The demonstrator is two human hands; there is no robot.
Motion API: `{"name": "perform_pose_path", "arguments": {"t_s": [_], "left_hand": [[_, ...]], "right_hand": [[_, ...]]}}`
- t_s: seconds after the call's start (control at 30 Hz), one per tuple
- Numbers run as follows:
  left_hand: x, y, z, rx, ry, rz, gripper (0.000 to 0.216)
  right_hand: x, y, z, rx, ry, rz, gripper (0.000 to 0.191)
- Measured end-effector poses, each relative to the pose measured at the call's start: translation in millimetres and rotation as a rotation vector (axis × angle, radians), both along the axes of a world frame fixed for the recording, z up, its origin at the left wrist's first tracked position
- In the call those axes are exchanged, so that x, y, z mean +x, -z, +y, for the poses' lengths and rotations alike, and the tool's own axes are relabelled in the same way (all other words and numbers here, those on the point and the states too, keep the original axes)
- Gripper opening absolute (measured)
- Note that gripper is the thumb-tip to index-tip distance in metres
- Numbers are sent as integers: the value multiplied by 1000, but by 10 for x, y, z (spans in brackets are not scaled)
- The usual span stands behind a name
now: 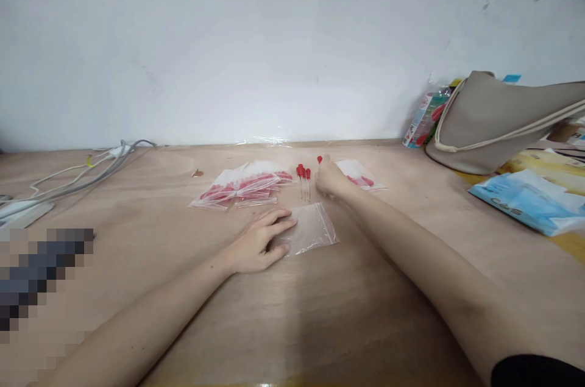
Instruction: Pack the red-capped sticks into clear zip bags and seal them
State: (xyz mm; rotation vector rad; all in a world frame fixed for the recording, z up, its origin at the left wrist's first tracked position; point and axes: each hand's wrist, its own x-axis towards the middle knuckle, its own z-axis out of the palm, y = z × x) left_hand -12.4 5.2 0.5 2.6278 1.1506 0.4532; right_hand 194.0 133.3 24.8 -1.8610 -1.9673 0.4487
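Note:
My left hand [262, 242] lies on the table with its fingers apart, the fingertips touching the left edge of a clear zip bag [311, 228]. No contents show in that bag. Beyond it, several red-headed pins with thin metal shafts [302, 175] lie side by side. To their right, my right hand [329, 177] is closed, with the head of another red-headed pin [319, 159] showing at its fingertips; the hand hides its shaft. A zip bag with red-headed pieces [361, 175] lies partly behind my right hand. Left of the loose pins is an overlapping pile of similar filled bags [247, 184].
Cables [91, 170] run along the left of the wooden table [150, 216]. A grey bag [493, 122], a colourful package [423, 122] and a blue tissue pack [516, 201] stand or lie at the right. A white wall [228, 52] closes off the back.

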Motion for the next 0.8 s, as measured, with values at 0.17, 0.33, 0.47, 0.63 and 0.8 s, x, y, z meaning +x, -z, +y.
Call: {"name": "perform_pose_path", "arguments": {"t_s": [0.17,0.33,0.47,0.63,0.8], "left_hand": [[24,-9,-11,14,33,-39,55],[51,-18,-12,0,15,-19,55],[37,-14,-17,-10,8,-9,56],[22,-21,-21,-14,10,-14,57],[38,-27,-23,9,30,-34,56]], "right_hand": [[417,112,-330,137,-99,418,66],[577,358,-630,71,-92,908,67],[510,419,-763,-41,-78,1161,48],[583,395,-822,-222,-203,1197,31],[755,370,-775,-354,-392,984,34]]}}
